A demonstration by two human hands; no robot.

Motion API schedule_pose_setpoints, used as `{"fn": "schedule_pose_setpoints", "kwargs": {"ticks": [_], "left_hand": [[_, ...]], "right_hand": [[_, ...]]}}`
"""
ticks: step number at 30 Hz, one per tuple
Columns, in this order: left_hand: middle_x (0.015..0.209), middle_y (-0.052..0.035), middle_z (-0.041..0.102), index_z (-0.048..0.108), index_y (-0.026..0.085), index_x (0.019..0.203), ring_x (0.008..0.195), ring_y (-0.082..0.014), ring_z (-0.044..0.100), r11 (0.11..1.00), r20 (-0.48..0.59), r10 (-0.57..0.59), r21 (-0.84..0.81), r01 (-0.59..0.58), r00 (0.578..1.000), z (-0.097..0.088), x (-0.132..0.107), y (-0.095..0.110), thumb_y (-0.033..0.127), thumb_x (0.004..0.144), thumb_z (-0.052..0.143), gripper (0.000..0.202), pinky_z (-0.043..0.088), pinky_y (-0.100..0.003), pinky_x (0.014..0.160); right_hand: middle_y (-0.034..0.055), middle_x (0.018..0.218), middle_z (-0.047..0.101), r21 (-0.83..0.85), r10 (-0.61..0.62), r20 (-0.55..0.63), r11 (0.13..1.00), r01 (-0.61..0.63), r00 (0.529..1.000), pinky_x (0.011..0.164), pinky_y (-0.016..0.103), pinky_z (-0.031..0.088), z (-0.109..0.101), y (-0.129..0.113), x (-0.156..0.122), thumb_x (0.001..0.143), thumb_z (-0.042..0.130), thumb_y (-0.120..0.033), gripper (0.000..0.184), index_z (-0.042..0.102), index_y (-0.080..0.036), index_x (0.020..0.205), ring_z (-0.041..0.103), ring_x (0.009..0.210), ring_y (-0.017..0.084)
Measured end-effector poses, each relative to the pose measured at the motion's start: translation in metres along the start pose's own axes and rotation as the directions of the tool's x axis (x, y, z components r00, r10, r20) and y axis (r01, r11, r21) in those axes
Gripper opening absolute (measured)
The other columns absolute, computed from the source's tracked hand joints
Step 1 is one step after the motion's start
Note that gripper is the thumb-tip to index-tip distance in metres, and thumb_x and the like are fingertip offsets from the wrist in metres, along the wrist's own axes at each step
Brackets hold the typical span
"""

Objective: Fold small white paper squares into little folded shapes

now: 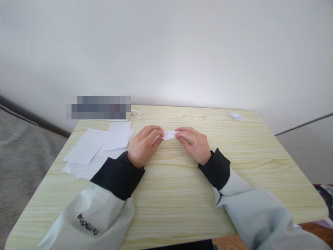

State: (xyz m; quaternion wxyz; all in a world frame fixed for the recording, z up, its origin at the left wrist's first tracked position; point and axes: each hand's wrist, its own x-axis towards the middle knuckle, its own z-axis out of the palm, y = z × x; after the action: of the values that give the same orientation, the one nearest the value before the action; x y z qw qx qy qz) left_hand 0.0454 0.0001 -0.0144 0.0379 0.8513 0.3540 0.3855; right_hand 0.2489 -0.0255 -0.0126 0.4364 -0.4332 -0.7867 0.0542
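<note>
Well to the left of the left hand, past the edge of the pale wood-grained table, we see a grey, soft-looking surface. Nearer that hand, just left of its wrist, we find white paper sheets lying flat in an uneven, overlapping spread. Beyond them, ahead and to the left of the hand, sits a pixelated object that we cannot make out, with a white loop at its right end.

The left hand has its fingers bent and its thumb below, pinching the left end of a small folded paper. We see this white piece stretched between the two hands, in front of the fingertips of both. To its right, the right hand pinches the other end between thumb and fingers. Both wrists come out of black cuffs on light grey sleeves; we can read "OUTDOOR" on the left one. Ahead and to the right of the right hand, well apart from it, we spot a second folded paper piece near the table's far edge.
</note>
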Motion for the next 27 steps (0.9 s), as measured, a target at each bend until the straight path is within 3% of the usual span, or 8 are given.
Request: {"fn": "schedule_pose_setpoints", "kwargs": {"ticks": [4,9,14,22,27], "left_hand": [[0.105,-0.0058,0.066,0.058,0.018,0.087,0.097,-0.0178,0.061,1.0,0.033,-0.007,-0.027,0.008,0.999,0.0013,-0.0008,-0.0011,0.017,0.086,0.052,0.006,0.049,-0.032,0.085],[0.092,-0.0036,0.068,0.06,0.018,0.093,0.087,-0.0169,0.063,1.0,0.062,0.01,-0.006,-0.01,0.998,0.0016,-0.0011,-0.0014,0.021,0.089,0.05,0.011,0.049,-0.031,0.08],[0.099,-0.0061,0.066,0.063,0.017,0.097,0.092,-0.0158,0.061,0.995,0.067,0.028,-0.102,-0.021,0.997,0.0011,-0.0015,-0.0015,0.019,0.09,0.048,0.016,0.049,-0.029,0.084],[0.097,-0.0057,0.066,0.061,0.017,0.098,0.092,-0.0156,0.061,0.987,0.145,-0.023,-0.152,0.046,0.989,0.0004,-0.0003,-0.0001,0.024,0.091,0.046,0.018,0.049,-0.028,0.084],[0.088,-0.0032,0.066,0.059,0.016,0.097,0.083,-0.0146,0.062,0.992,0.089,-0.087,-0.085,0.095,0.992,0.0016,-0.002,0.0009,0.025,0.091,0.048,0.016,0.048,-0.026,0.077]], "right_hand": [[0.0045,0.094,0.07,-0.019,-0.019,-0.024,1.0,0.018,1.0,0.078,0.023,0.053,0.0007,0.0012,-0.0005,0.085,0.057,-0.014,0.012,0.068,-0.02,0.084,0.066,0.087,0.013],[0.0028,0.088,0.069,0.0,-0.02,-0.032,1.0,0.02,0.999,0.076,0.023,0.053,0.0013,0.0017,-0.0009,0.085,0.057,-0.015,0.012,0.068,-0.021,0.084,0.065,0.083,0.012],[0.0034,0.089,0.068,0.019,-0.043,-0.036,0.999,0.044,0.998,0.077,0.024,0.053,0.0009,0.0012,-0.0005,0.085,0.057,-0.014,0.012,0.067,-0.022,0.086,0.064,0.083,0.012],[0.0033,0.088,0.069,0.045,-0.043,-0.032,0.998,0.045,0.999,0.077,0.024,0.052,0.0003,-0.0004,-0.0005,0.086,0.057,-0.015,0.011,0.066,-0.021,0.086,0.065,0.083,0.012],[0.0015,0.082,0.069,0.036,0.026,-0.027,0.999,-0.025,0.999,0.072,0.024,0.053,0.0014,-0.0009,-0.0012,0.084,0.06,-0.019,0.004,0.063,-0.02,0.084,0.065,0.076,0.013]]}}
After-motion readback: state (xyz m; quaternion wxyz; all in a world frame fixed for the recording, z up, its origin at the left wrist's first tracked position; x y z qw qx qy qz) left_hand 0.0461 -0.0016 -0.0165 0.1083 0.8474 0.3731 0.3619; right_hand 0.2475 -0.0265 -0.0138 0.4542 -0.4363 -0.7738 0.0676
